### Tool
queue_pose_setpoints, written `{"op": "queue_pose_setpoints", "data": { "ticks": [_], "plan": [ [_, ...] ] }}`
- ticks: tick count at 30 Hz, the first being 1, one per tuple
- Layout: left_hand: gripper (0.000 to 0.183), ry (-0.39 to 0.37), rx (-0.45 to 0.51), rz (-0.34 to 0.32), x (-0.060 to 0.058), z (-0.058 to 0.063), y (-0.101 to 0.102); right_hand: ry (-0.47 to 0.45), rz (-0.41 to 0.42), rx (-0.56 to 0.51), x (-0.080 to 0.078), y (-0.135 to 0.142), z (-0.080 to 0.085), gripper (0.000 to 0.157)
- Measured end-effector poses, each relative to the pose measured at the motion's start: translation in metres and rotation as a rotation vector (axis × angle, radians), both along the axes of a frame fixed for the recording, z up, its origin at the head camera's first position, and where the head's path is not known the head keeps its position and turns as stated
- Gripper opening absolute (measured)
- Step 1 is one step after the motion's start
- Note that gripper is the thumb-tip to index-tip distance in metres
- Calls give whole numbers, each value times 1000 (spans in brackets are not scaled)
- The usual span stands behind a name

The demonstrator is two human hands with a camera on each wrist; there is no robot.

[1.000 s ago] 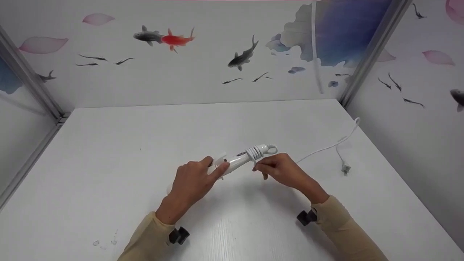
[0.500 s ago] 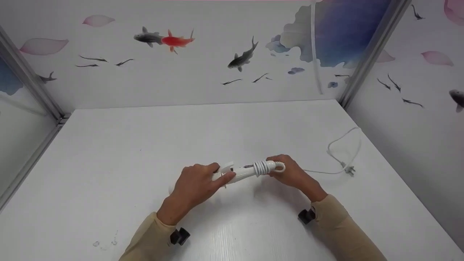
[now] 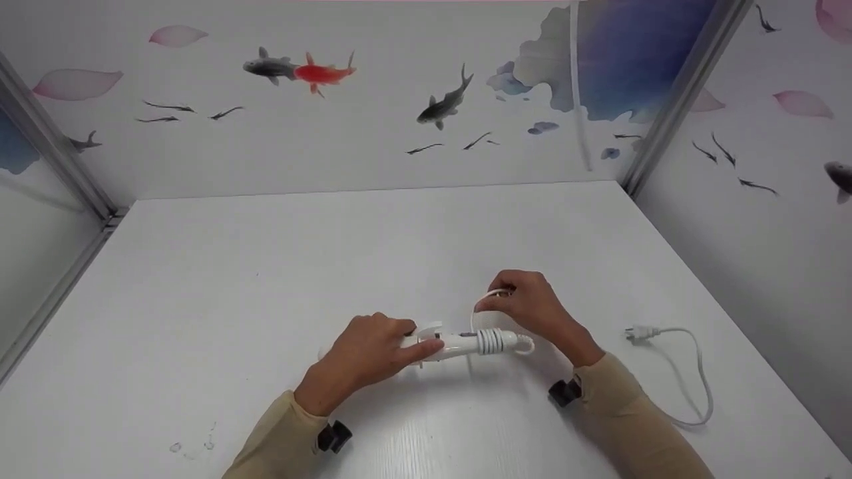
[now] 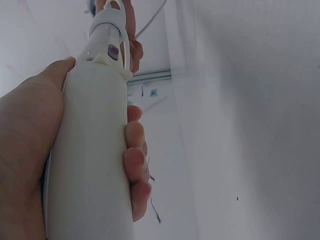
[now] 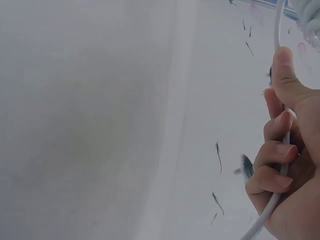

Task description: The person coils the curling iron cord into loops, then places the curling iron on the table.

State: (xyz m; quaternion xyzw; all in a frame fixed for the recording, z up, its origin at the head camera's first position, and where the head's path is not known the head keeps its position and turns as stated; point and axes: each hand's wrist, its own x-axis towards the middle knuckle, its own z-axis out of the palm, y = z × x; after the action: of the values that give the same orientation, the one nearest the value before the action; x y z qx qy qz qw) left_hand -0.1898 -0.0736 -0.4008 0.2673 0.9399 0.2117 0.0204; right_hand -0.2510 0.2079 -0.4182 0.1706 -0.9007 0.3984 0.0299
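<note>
A white curling iron [image 3: 456, 346] lies nearly level in my left hand [image 3: 369, 346], just above the table. Fingers and thumb wrap its thick white body [image 4: 92, 150] in the left wrist view. Several turns of its white power cord [image 3: 491, 341] circle the handle, and a small cord loop sticks out at the end. Beyond the handle, my right hand [image 3: 529, 301] grips a stretch of the cord between thumb and curled fingers. In the right wrist view the cord [image 5: 279, 30] runs through that palm. Part of the iron is hidden under the left hand.
The cord's plug [image 3: 640, 334] is at the right of the white table [image 3: 299, 246], its tail curving toward the right forearm. Printed white walls [image 3: 373, 146] enclose the back and sides. Black wrist mounts [image 3: 335, 436] show at both sleeves.
My left hand has lowered the curling iron toward me and levelled it. My right hand has passed beyond the handle with the cord. The plug end has swung nearer and turned round.
</note>
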Motion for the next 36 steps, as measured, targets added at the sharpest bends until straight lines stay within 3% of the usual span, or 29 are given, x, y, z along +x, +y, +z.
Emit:
{"op": "queue_pose_setpoints", "data": {
  "ticks": [9,12,18,24,29,36],
  "plan": [
    [57,-42,20,82,-2,-3,1,231,129,-115,11,-7,15,18],
    [60,-22,17,121,-2,-4,1,294,161,-134,16,-11,22,17],
    [61,28,15,226,-2,-5,3,341,190,-118,25,-17,31,6],
    [62,60,68,359,-3,-4,0,368,240,-88,29,-21,34,11],
    [59,149,114,419,-3,-3,-2,254,320,-91,31,-18,35,15],
    [60,177,162,484,-5,1,-1,-172,454,72,31,-3,46,28]
  ]
}}
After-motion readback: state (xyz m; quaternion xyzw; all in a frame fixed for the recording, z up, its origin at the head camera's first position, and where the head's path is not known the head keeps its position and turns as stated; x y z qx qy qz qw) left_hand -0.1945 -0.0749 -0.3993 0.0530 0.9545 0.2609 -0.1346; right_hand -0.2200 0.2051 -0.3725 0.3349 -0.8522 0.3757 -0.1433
